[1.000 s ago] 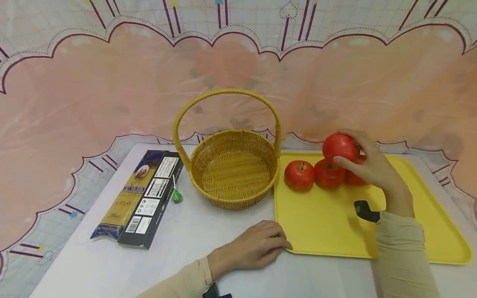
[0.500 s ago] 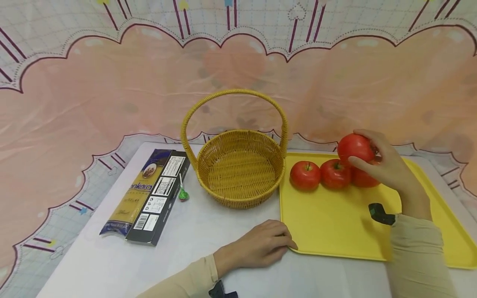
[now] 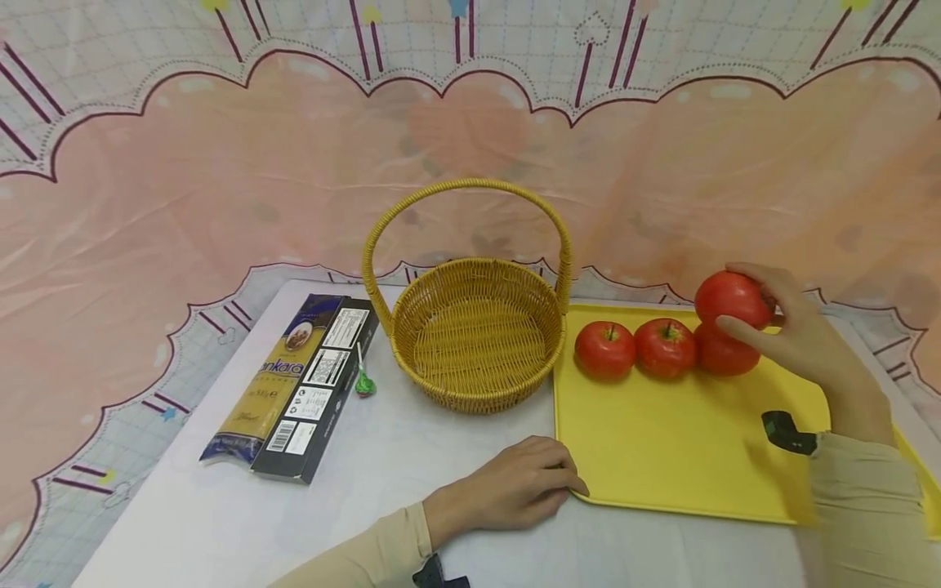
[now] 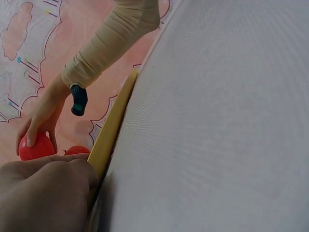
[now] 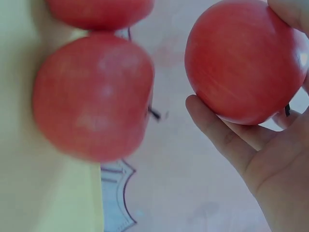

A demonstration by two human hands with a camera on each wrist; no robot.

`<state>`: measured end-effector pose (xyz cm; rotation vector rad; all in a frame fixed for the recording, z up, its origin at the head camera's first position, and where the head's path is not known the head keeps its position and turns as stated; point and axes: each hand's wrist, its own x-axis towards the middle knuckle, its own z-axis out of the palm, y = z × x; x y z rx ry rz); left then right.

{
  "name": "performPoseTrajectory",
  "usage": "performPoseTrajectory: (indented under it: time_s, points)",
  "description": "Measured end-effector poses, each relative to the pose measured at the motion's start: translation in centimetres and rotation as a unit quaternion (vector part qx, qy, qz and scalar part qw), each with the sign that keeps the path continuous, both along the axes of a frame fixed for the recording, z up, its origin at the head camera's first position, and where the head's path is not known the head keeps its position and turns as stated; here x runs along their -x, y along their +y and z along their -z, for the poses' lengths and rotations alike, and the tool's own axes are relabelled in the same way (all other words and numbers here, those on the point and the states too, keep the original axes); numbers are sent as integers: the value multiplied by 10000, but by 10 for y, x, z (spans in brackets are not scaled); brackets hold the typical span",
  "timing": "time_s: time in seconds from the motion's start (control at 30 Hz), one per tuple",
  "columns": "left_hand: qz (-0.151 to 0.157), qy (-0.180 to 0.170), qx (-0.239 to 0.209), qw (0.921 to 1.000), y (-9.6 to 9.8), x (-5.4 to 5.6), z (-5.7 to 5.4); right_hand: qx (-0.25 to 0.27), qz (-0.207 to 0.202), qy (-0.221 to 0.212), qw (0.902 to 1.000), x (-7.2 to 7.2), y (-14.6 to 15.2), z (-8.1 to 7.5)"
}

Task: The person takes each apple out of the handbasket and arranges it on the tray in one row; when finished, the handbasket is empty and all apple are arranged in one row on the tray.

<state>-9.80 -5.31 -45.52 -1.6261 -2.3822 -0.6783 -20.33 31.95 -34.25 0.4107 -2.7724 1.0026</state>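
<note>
My right hand [image 3: 801,335] holds a red apple [image 3: 731,300] by its sides, thumb and fingers curled round it, and its stem shows in the right wrist view. It overlaps the rightmost apple [image 3: 724,353] of a row on the yellow tray [image 3: 676,441]. The middle apple [image 3: 665,349] and the left apple [image 3: 604,351] sit beside it with their stems up. In the right wrist view a tray apple [image 5: 94,99] is a little apart from the held one. My left hand [image 3: 515,482] grips the tray's near left corner, resting low on the table.
An upright-handled yellow wicker basket [image 3: 481,343] stands left of the tray with nothing in it. Further left lie a gold and blue pasta packet [image 3: 275,376], a black box [image 3: 316,392] and a green lollipop [image 3: 364,382]. A patterned cloth [image 3: 470,139] hangs behind the white table.
My right hand has carried the apple rightward, from over the middle apple to over the rightmost one. The left hand has stayed at the tray corner; the head view has shifted slightly.
</note>
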Motion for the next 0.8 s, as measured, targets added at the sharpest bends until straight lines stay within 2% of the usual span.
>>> performPoseTrajectory:
  time_s: [0.43, 0.63, 0.8]
  points:
    - [-4, -165, -72, 9998, 0, 0, 1, -544, 30, -5, 9985, 1, 34, -3]
    - [-14, -94, -21, 10000, 0, 0, 1, -528, -84, 155, 9985, 1, 40, 1]
    - [20, -192, -70, 9998, 1, 1, 0, -590, -96, -33, 9982, 1, 48, 0]
